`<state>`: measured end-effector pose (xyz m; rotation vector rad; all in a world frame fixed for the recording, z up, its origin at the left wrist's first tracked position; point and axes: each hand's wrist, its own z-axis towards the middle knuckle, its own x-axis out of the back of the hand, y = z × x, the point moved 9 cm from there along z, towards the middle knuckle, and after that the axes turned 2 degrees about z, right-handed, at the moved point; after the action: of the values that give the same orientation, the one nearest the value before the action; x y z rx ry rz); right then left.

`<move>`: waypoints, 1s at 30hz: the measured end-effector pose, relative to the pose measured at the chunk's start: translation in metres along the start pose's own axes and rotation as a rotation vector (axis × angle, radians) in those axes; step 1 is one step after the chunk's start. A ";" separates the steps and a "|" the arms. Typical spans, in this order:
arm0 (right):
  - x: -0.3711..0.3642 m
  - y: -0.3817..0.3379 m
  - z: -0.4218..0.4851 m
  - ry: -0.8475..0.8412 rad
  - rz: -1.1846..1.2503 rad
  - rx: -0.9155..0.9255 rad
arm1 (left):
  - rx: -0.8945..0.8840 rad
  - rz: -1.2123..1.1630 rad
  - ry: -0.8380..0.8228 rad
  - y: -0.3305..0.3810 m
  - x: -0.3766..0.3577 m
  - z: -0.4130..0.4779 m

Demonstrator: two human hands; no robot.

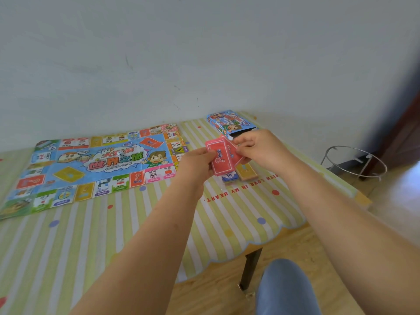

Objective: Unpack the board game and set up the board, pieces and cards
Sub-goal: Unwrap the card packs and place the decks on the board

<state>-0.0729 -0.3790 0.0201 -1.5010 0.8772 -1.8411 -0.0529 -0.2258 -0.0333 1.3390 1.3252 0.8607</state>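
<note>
The colourful paper game board (91, 167) lies unfolded flat on the left half of the table. My left hand (195, 164) and my right hand (261, 148) together hold a fanned bunch of red cards (221, 158) with a question mark on their backs, just right of the board's edge. Under the cards on the table lie a yellow card stack (246, 173) and a blue stack of paper money marked 10 (229, 177). The blue game box (229, 123) lies at the table's far right, its end open.
The table carries a yellow-and-white striped cloth (227, 214) with a scalloped edge and red lettering. A wire ring stand (354, 162) sits on the floor to the right. My knee in blue trousers (286, 289) shows below the table edge. A pale wall rises behind.
</note>
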 end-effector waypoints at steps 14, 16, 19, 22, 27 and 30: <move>-0.005 0.004 0.000 0.047 0.350 -0.067 | 0.061 -0.230 -0.011 -0.008 -0.001 0.003; -0.007 0.003 0.001 0.048 0.321 -0.047 | 0.075 -0.259 -0.014 -0.008 -0.002 0.003; -0.007 0.000 0.001 0.068 0.205 -0.011 | 0.085 -0.279 -0.005 -0.009 -0.002 0.004; -0.009 -0.005 0.002 0.073 0.121 0.023 | 0.087 -0.283 -0.009 -0.009 -0.001 0.003; -0.009 -0.011 0.003 0.101 -0.011 0.075 | 0.097 -0.293 0.005 -0.012 0.000 0.004; -0.014 -0.017 -0.001 0.082 -0.054 0.098 | 0.101 -0.282 0.026 -0.012 0.002 0.005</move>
<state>-0.0716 -0.3572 0.0254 -1.4106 0.7793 -1.9674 -0.0509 -0.2265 -0.0465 1.1832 1.5513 0.6273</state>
